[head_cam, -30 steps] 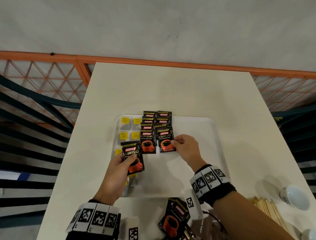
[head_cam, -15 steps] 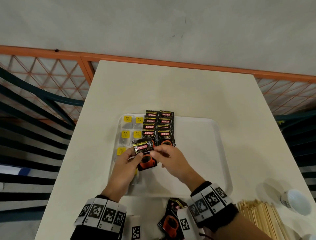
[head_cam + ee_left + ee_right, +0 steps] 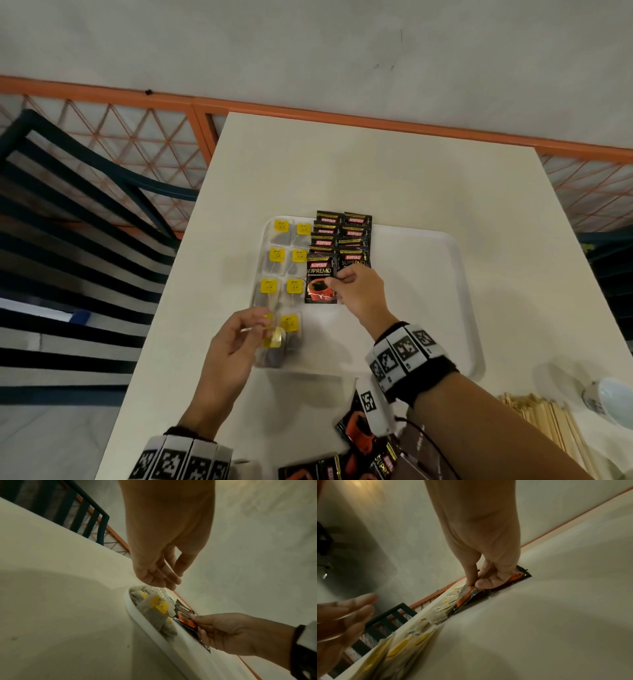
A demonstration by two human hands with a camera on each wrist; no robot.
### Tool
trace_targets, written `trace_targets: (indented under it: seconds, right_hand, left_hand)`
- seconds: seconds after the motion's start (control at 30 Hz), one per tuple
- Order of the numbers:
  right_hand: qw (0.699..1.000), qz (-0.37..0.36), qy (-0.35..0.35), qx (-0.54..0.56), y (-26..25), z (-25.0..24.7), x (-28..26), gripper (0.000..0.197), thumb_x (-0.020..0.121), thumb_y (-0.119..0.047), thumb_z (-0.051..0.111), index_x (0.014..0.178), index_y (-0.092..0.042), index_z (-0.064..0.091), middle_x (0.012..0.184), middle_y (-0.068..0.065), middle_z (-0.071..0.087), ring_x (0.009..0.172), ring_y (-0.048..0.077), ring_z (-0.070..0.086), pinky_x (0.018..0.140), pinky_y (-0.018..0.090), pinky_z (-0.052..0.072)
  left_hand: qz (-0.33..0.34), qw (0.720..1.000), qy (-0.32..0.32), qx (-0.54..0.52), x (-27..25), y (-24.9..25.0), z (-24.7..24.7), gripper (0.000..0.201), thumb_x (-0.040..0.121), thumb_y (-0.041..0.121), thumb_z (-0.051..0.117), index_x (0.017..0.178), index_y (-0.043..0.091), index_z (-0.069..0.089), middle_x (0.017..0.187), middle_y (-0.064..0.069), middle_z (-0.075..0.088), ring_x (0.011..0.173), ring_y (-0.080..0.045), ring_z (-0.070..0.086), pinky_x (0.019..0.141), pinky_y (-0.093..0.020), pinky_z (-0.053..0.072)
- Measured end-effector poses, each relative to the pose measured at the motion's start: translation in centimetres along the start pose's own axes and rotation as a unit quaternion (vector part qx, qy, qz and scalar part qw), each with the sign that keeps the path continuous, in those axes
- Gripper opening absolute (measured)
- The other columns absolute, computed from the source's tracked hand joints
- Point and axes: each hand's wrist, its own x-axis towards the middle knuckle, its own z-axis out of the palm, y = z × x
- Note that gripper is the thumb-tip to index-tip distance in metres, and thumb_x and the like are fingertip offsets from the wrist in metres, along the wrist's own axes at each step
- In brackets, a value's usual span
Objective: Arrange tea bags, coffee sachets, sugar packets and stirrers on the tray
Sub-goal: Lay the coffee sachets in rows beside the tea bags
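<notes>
A white tray (image 3: 411,291) lies on the table. Tea bags (image 3: 277,255) with yellow tags fill two columns at its left. Beside them lie two overlapping columns of black coffee sachets (image 3: 352,240). My right hand (image 3: 334,282) pinches the right edge of the front coffee sachet (image 3: 318,279), which lies flat at the near end of the left coffee column. The same pinch shows in the right wrist view (image 3: 474,585), and the sachet (image 3: 185,616) also appears in the left wrist view. My left hand (image 3: 255,322) hovers, fingers relaxed and empty (image 3: 164,580), over the nearest tea bags.
Wooden stirrers (image 3: 548,421) lie in a bundle at the table's near right, next to a white cup (image 3: 613,397). Loose coffee sachets (image 3: 359,431) lie by the front edge under my right forearm. A dark chair (image 3: 85,205) and an orange railing (image 3: 308,109) stand past the table.
The sachet my left hand held passed to my right hand, which has laid it at the front of the left coffee column. My left hand let go and pulled back toward me.
</notes>
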Motion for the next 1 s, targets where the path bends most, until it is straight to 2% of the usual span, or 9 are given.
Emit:
trace_targets:
  seconds: [0.13, 0.23, 0.33, 0.43, 0.6, 0.73, 0.8, 0.9, 1.0]
  right_hand:
    - [0.999, -0.021, 0.035, -0.020, 0.2, 0.1, -0.6, 0.021, 0.077, -0.016, 0.074, 0.079, -0.011, 0.054, 0.078, 0.005, 0.061, 0.071, 0.018, 0.057, 0.054, 0.009, 0.041]
    - [0.995, -0.064, 0.053, -0.062, -0.1, -1.0, -2.0, 0.020, 0.082, -0.016, 0.069, 0.090, -0.001, 0.059, 0.077, 0.000, 0.057, 0.069, 0.012, 0.051, 0.052, 0.006, 0.037]
    - [0.991, -0.089, 0.019, -0.101, -0.3, -3.3, -4.8, 0.015, 0.086, -0.022, 0.064, 0.092, -0.009, 0.062, 0.076, -0.006, 0.057, 0.066, 0.007, 0.051, 0.054, 0.006, 0.036]
    - [0.984, -0.099, -0.054, -0.138, 0.2, -6.5, -9.0, 0.014, 0.086, -0.027, 0.063, 0.093, -0.015, 0.062, 0.072, -0.010, 0.056, 0.064, 0.002, 0.051, 0.054, 0.004, 0.039]
    - [0.904, -0.091, -0.222, -0.355, 4.2, -9.3, -14.7, 0.041, 0.083, -0.037, 0.065, 0.118, -0.019, 0.055, 0.111, 0.001, 0.054, 0.101, 0.015, 0.049, 0.082, 0.021, 0.039]
    - [0.880, -0.036, -0.213, -0.423, 7.4, -8.6, -17.6, 0.080, 0.075, -0.052, 0.066, 0.139, -0.018, 0.032, 0.135, 0.007, 0.039, 0.126, 0.026, 0.034, 0.105, 0.039, 0.033]
    - [0.888, -0.008, -0.198, -0.414, 8.1, -7.6, -18.6, 0.098, 0.071, -0.059, 0.066, 0.145, -0.017, 0.018, 0.142, 0.011, 0.033, 0.133, 0.031, 0.028, 0.110, 0.047, 0.027]
    - [0.907, 0.000, -0.147, -0.394, 8.3, -5.8, -19.1, 0.109, 0.068, -0.061, 0.068, 0.147, -0.018, 0.007, 0.146, 0.013, 0.029, 0.136, 0.033, 0.025, 0.112, 0.052, 0.020]
    - [0.907, -0.013, -0.123, -0.402, 8.2, -4.6, -18.8, 0.107, 0.070, -0.058, 0.068, 0.147, -0.015, 0.007, 0.144, 0.012, 0.030, 0.135, 0.032, 0.026, 0.110, 0.050, 0.020]
  left_hand:
    - [-0.009, 0.999, -0.033, 0.037, -1.3, -0.5, -0.3, 0.023, 0.090, -0.002, 0.051, 0.095, 0.015, 0.065, 0.088, 0.003, 0.071, 0.077, -0.002, 0.063, 0.070, -0.009, 0.047]
    - [-0.017, 0.990, -0.085, 0.107, -2.7, -0.8, -0.1, 0.025, 0.089, 0.003, 0.055, 0.093, 0.025, 0.064, 0.086, 0.009, 0.070, 0.077, 0.000, 0.061, 0.070, -0.007, 0.044]
    - [0.011, 0.964, -0.154, 0.218, -4.5, -1.0, 0.2, 0.022, 0.089, 0.010, 0.057, 0.091, 0.032, 0.061, 0.090, 0.008, 0.066, 0.079, -0.001, 0.059, 0.067, -0.007, 0.044]
    - [0.043, 0.905, -0.261, 0.334, -6.5, -1.2, 0.7, 0.013, 0.090, 0.029, 0.057, 0.103, 0.031, 0.056, 0.101, 0.012, 0.058, 0.088, 0.000, 0.055, 0.074, -0.006, 0.040]
    - [0.050, 0.778, -0.384, 0.495, -9.1, -2.9, 1.7, 0.072, 0.072, 0.061, 0.064, 0.129, 0.022, 0.042, 0.123, 0.004, 0.042, 0.112, -0.013, 0.043, 0.094, -0.023, 0.037]
    - [0.102, 0.695, -0.393, 0.594, -10.4, -4.0, 2.2, 0.085, 0.064, 0.054, 0.074, 0.130, 0.017, 0.035, 0.126, -0.004, 0.033, 0.110, -0.022, 0.040, 0.092, -0.034, 0.040]
    - [0.112, 0.701, -0.388, 0.587, -10.6, -4.6, 2.1, 0.077, 0.068, 0.038, 0.077, 0.129, 0.016, 0.034, 0.127, -0.006, 0.034, 0.109, -0.024, 0.041, 0.092, -0.036, 0.041]
    - [0.075, 0.744, -0.390, 0.538, -10.0, -5.0, 1.7, 0.071, 0.067, 0.027, 0.078, 0.126, 0.014, 0.039, 0.124, -0.006, 0.041, 0.111, -0.026, 0.043, 0.092, -0.033, 0.038]
    - [0.055, 0.805, -0.387, 0.446, -9.4, -4.8, 1.3, 0.045, 0.069, 0.026, 0.068, 0.109, 0.009, 0.057, 0.108, -0.009, 0.060, 0.102, -0.027, 0.055, 0.075, -0.026, 0.037]
